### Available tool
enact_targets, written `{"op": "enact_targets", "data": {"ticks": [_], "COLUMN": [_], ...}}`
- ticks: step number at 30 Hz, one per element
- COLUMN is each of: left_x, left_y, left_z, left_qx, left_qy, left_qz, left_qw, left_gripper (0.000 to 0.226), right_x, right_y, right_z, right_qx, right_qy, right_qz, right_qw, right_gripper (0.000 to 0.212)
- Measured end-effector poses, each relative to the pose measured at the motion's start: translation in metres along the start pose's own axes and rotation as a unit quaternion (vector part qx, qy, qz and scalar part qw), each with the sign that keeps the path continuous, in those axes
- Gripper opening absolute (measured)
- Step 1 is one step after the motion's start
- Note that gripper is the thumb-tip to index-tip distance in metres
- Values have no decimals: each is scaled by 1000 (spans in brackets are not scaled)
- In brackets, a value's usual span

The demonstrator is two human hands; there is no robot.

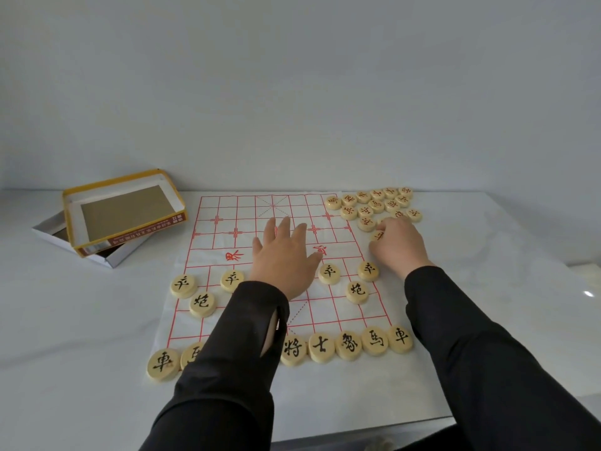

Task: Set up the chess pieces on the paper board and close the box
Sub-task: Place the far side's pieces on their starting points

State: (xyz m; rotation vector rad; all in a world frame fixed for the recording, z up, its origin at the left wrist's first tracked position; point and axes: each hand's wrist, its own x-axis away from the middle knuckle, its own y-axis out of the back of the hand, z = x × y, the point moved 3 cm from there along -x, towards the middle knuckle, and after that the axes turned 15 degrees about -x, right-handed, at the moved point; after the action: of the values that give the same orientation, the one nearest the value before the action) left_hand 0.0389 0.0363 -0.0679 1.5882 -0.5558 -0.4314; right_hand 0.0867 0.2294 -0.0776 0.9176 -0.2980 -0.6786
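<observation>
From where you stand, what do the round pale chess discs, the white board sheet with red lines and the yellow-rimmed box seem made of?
Round pale chess discs: probably smooth light wood, thick-edged, with dark characters.
White board sheet with red lines: thin paper, wrinkled at its near edge.
Yellow-rimmed box: cardboard, thin folded walls, brown inside.

A single wide-angle camera worn on the person's head looks forward and down from above the near edge of the paper board [227,206]. It sits close, so the board fills the middle of the frame. Two dark sleeves [227,369] enter from the bottom edge towards the board. The view also takes in the box [146,231] left of the board and the wall [292,76] beyond its far edge.
</observation>
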Motion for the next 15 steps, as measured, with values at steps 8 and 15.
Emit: {"op": "enact_targets", "data": {"ticks": [8,15], "left_x": [-8,-16], "left_y": [1,1], "left_z": [5,1], "left_qx": [0,-24], "left_qy": [9,1], "left_qz": [1,12], "left_qw": [1000,1000], "left_gripper": [60,51], "right_x": [0,-36], "right_y": [1,-18], "right_z": [12,53], "right_qx": [120,215], "right_qy": [31,240], "right_qz": [-13,94], "right_qw": [992,942], "right_gripper": [24,47]}}
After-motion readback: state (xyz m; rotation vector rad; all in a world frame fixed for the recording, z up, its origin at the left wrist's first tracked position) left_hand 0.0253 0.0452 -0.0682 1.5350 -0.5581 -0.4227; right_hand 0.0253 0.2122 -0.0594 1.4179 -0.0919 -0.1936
